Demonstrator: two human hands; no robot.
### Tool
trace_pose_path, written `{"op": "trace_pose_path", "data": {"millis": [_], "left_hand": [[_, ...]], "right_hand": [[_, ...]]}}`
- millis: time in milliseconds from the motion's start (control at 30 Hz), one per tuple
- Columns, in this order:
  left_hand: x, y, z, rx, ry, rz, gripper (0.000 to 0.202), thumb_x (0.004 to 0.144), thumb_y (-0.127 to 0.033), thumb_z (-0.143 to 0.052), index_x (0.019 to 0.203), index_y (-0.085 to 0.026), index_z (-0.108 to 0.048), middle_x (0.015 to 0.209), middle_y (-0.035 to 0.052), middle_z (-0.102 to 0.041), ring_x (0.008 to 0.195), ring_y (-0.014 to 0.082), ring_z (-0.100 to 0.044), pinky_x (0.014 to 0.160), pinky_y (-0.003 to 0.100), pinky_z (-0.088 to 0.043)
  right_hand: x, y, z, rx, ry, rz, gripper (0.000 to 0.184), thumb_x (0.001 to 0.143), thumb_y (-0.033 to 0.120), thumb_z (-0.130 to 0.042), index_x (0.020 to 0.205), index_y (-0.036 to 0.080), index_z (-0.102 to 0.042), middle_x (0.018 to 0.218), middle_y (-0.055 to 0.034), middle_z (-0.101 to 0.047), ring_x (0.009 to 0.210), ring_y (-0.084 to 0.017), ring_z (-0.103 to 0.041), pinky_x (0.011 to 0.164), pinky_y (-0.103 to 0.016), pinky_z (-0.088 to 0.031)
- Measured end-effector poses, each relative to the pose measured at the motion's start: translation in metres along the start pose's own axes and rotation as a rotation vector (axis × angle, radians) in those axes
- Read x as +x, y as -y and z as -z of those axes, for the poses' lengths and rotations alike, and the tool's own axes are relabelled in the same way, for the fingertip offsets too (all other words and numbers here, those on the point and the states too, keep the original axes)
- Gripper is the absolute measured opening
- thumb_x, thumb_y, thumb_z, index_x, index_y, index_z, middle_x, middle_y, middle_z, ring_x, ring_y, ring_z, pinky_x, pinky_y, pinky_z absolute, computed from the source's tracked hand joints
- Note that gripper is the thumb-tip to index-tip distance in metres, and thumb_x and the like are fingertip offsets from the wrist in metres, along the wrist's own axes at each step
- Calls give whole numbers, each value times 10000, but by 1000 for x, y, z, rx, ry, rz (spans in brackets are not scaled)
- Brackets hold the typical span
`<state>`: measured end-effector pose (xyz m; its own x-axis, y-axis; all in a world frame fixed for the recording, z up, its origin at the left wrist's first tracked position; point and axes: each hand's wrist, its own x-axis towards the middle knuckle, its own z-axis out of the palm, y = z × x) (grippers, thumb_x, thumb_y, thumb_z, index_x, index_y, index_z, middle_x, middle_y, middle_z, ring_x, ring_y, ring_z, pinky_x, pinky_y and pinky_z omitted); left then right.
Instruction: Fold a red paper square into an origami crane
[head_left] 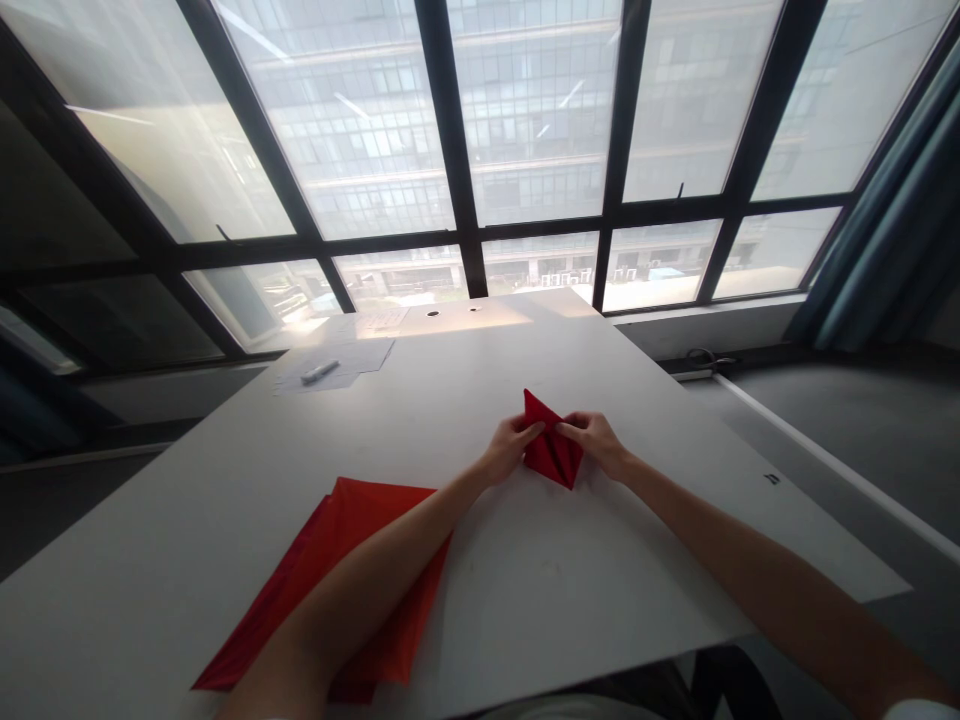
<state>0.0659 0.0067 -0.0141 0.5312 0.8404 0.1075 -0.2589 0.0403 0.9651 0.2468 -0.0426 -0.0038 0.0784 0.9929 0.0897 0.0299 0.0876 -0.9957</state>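
Observation:
A small folded red napkin-like piece of cloth [553, 458] is between my two hands, just over the white table. It has a pointed top and bottom, with a dark crease running down its middle. My left hand [511, 446] pinches its left side, thumb on the near face. On the opposite side my right hand [598, 438] grips it the same way, the two thumbs close together near the crease. The fingers behind the cloth are hidden. Under my left forearm lies a larger stack of flat red and orange cloth [352, 540], partly covered by the arm.
The white table [450, 400] reaches to a wall of dark-framed windows [540, 228]. Papers [367, 357] with a white marker-like object [320, 372] lie at its far left. A small dark item [772, 479] is near the right edge. A blue curtain [870, 230] hangs at right.

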Motion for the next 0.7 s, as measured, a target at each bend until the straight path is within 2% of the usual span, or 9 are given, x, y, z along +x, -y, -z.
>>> {"op": "trace_pose_path", "data": {"millis": [200, 333, 433, 533, 700], "left_hand": [[-3, -2, -5, 172, -104, -75, 411, 735, -478, -783, 906, -110, -721, 874, 74, -720, 726, 169, -625, 656, 262, -479], [-3, -3, -7, 215, -204, -168, 374, 727, -456, -782, 875, -123, -699, 831, 53, -708, 704, 160, -616, 624, 248, -472], [-2, -3, -7, 233, -234, -199, 358, 717, -446, -793, 836, -129, -675, 771, 27, -684, 667, 144, -600, 583, 229, -456], [0, -3, -4, 160, -221, -154, 392, 713, -476, -796, 851, -126, -686, 788, 35, -690, 667, 142, -608, 592, 235, -472], [4, -3, 3, -5, -266, -11, 520, 696, -563, -792, 913, -95, -730, 856, 112, -728, 737, 186, -671, 691, 291, -532]], "right_hand": [[-1, -4, -4, -129, -9, 79, 294, 745, 428, -727, 758, 136, -698, 721, -50, -708, 645, -171, -636, 554, -257, -470], [-8, 2, -9, -35, 72, 5, 392, 697, 410, -794, 966, 157, -665, 826, -57, -740, 744, -211, -693, 606, -283, -539], [-13, 7, -12, 3, 133, -4, 477, 635, 359, -845, 1018, 161, -642, 873, -54, -742, 793, -223, -704, 658, -309, -572], [-15, 10, -10, 23, 192, -20, 473, 627, 338, -848, 1011, 154, -641, 902, -55, -739, 805, -221, -704, 678, -320, -582], [-12, 14, 0, -59, 300, -95, 465, 587, 291, -868, 973, 132, -665, 846, -46, -737, 772, -206, -697, 656, -291, -568]]}}
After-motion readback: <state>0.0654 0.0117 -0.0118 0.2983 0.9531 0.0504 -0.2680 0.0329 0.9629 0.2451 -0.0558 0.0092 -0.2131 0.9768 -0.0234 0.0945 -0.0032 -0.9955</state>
